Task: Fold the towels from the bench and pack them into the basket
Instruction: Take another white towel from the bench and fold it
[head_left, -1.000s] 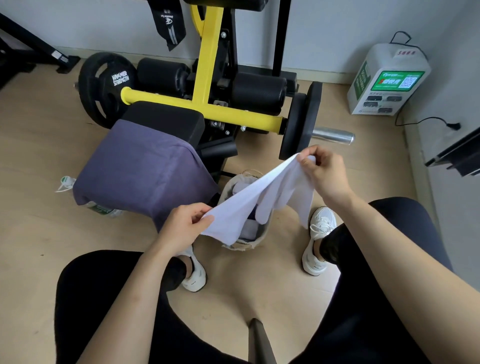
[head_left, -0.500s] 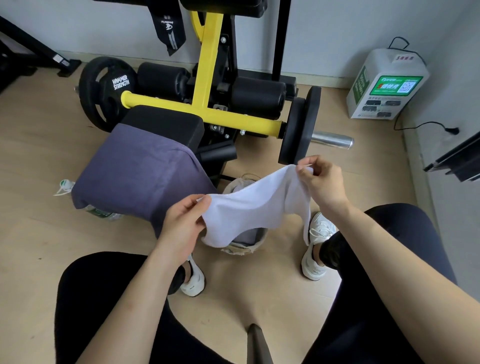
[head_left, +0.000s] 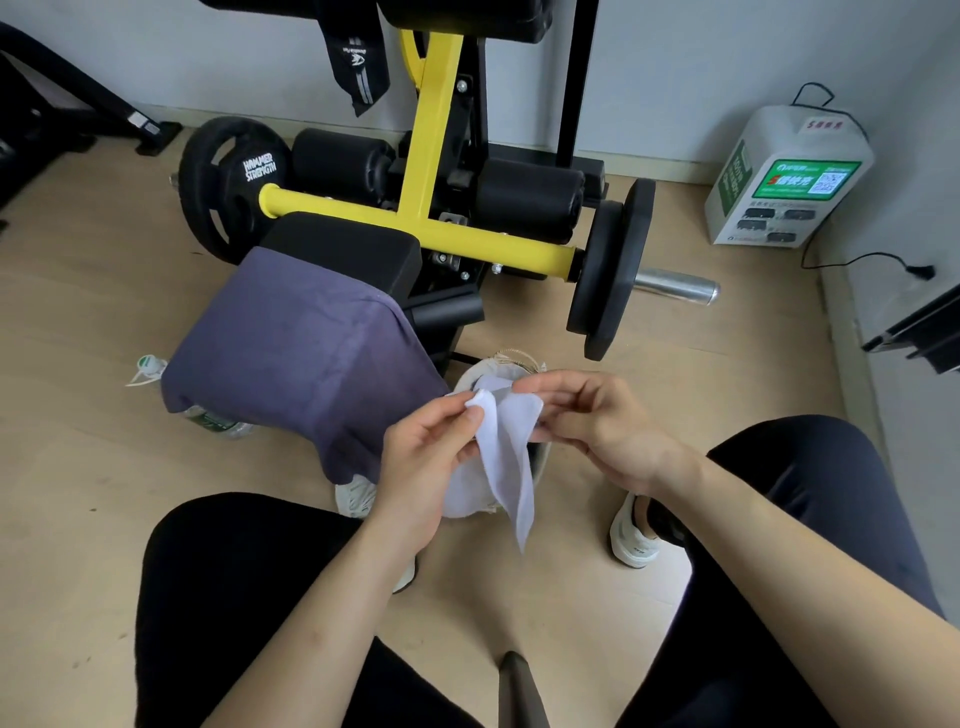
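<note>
Item: white towel (head_left: 506, 467), doubled, hanging above the basket (head_left: 511, 358). Held by: left hand (head_left: 431, 457) and right hand (head_left: 597, 421), each pinching the top edge, thumb against fingers, hands close together. Long axis: straight down from the fingers, tail toward the person. Basket lies directly beneath, equally near both hands. Remaining: purple towel (head_left: 301, 353) draped on bench (head_left: 343, 244), left hand nearer.

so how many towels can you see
2: a white towel held by the left hand and right hand over the basket, and a purple towel draped on the bench. More may hide in the basket.
</note>
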